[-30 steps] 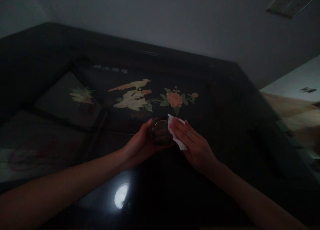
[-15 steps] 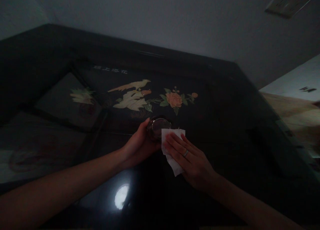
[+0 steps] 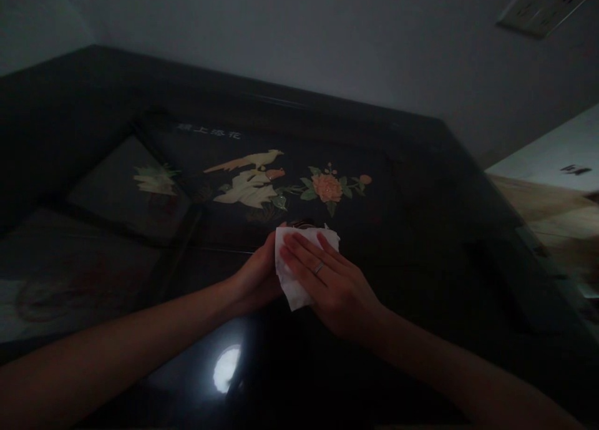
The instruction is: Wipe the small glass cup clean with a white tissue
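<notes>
My left hand (image 3: 256, 273) is closed around a small round dark object (image 3: 304, 223) with a shiny rim, held over the dark glossy tabletop. Only the object's far edge shows now; its kind is unclear. With my right hand (image 3: 337, 288), which wears a ring, I hold a white tissue (image 3: 296, 293) under my outstretched fingers. The tissue lies over the object's glassy face and hides most of it, along with part of my left hand's fingers.
The dark tabletop (image 3: 421, 230) bears an inlaid bird (image 3: 255, 160), a pink flower (image 3: 326, 186) and white characters (image 3: 209, 131). A pale wall (image 3: 281, 37) with a socket plate (image 3: 538, 9) stands behind. Reflections lie at left.
My right hand and the tissue have moved left and slightly up, now covering the round object's face, which showed before. My left hand has hardly moved.
</notes>
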`<state>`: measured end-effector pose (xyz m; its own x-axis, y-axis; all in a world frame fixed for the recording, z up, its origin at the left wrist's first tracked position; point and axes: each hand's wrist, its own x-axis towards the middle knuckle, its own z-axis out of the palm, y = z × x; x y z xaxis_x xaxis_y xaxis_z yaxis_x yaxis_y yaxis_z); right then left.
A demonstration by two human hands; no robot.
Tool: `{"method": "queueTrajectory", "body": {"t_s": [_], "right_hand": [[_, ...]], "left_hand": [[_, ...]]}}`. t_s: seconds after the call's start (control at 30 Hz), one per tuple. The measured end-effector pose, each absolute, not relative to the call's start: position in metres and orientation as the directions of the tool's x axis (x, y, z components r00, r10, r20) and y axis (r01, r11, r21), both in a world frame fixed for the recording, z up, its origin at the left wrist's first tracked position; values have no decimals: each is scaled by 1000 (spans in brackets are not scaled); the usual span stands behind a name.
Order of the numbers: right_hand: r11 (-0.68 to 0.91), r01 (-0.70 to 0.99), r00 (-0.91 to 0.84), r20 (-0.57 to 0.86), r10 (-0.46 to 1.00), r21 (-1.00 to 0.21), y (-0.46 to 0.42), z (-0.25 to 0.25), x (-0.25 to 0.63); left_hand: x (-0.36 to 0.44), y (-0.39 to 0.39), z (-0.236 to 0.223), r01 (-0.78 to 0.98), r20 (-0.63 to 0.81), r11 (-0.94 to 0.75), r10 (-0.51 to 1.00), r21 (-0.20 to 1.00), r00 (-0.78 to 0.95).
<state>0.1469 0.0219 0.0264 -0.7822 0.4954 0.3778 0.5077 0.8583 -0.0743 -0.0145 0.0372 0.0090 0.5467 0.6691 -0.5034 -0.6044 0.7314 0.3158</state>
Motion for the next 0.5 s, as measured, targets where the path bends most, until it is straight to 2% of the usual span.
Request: {"method": "queueTrajectory", "body": {"t_s": [0.23, 0.5], "right_hand": [[808, 572, -732, 356, 581, -143, 34, 33, 142], [742, 649, -673, 327, 663, -170, 32, 22, 166]], "left_hand": [[-9, 35, 11, -676, -422, 623, 776, 393, 470], [-14, 37, 3, -660, -386, 656, 752, 366, 534]]}}
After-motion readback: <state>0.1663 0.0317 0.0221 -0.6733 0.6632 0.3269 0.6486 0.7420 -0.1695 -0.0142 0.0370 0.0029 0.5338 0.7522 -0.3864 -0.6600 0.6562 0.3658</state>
